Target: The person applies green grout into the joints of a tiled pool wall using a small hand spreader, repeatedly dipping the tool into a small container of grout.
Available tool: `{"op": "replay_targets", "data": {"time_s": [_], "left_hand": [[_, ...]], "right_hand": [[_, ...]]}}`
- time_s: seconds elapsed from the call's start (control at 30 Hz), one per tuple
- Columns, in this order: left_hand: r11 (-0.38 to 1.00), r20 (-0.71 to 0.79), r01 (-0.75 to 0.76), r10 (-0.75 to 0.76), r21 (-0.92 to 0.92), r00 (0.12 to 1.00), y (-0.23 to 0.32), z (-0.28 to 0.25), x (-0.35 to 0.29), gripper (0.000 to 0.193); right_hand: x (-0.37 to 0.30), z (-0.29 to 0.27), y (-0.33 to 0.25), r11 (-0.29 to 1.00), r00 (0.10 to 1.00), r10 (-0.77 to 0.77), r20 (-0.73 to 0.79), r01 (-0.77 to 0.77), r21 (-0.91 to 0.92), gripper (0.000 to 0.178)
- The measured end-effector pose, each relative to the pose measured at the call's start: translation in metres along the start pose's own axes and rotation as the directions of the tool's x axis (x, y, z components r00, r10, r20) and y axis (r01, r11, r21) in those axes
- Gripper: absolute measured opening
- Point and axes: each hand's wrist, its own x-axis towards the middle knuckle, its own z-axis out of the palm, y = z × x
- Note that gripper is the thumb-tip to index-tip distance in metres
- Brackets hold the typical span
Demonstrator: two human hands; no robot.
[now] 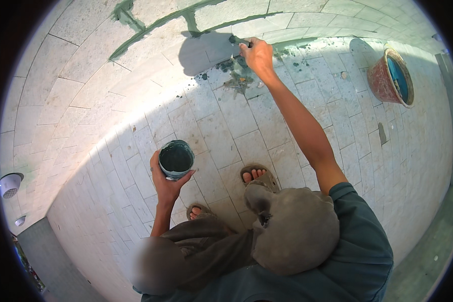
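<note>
Head view is showing a person crouching over a pale stone-tiled floor [221, 131] that is curving up into a tiled wall on the far side. Their left hand [166, 181] is wrapping its fingers and thumb around a small round cup [176, 159], gripping it upright just to the left of the person's sandalled feet; the cup is holding dark green paste. Their right hand [256, 54] is reaching far out, closed around the handle of a small tool [236, 41] whose tip is pressing against the base of the wall, where the hand's shadow is falling. Green paste [236, 75] is lying smeared and spattered on the floor tiles just near that hand, and green-filled joints [151, 25] are running along the wall tiles to the far left. Well apart on the far right, a reddish bucket [387, 80] with a blue inside is sitting tilted on the tiles.
</note>
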Motion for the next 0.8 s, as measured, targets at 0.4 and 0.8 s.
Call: {"op": "replay_targets", "data": {"time_s": [0.4, 0.8], "left_hand": [[1.000, -0.011, 0.022, -0.022, -0.016, 1.000, -0.002, -0.004, -0.002, 0.100], [0.994, -0.036, 0.069, -0.072, -0.085, 0.997, -0.006, -0.015, -0.006, 0.096]], "right_hand": [[0.014, 0.009, -0.040, 0.926, 0.958, 0.003, -0.287, 0.106, 0.363, 0.023], [-0.017, 0.032, -0.008, 0.919, 0.819, -0.333, -0.467, 0.392, 0.033, 0.024]]}}
